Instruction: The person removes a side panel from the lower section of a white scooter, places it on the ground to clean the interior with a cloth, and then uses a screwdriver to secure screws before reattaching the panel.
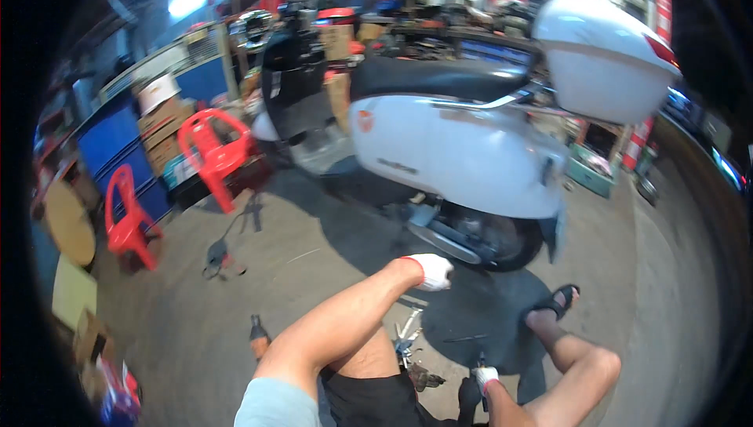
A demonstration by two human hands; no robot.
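Note:
My left hand (433, 272), in a white glove with a red cuff, is raised in front of a white scooter (447, 145), near its rear wheel (514, 243). Its fingers are curled closed; whatever they may hold is hidden. Lower down, between my legs, my gloved right hand (486, 378) is closed around a slim dark tool (481, 360) whose kind I cannot make out. Beside it is a black object (469, 397), partly cut off by the lower edge. Several silvery metal tools (406, 334) lie on the floor near my left thigh. A thin dark rod (466, 338) lies ahead of my right hand.
Two red plastic chairs (212, 145) stand at the left. A dark corded item (218, 256) and an orange-brown object with a dark top (259, 337) are on the floor. The scooter's top box (600, 58) juts out at the upper right. Crowded shelves fill the back.

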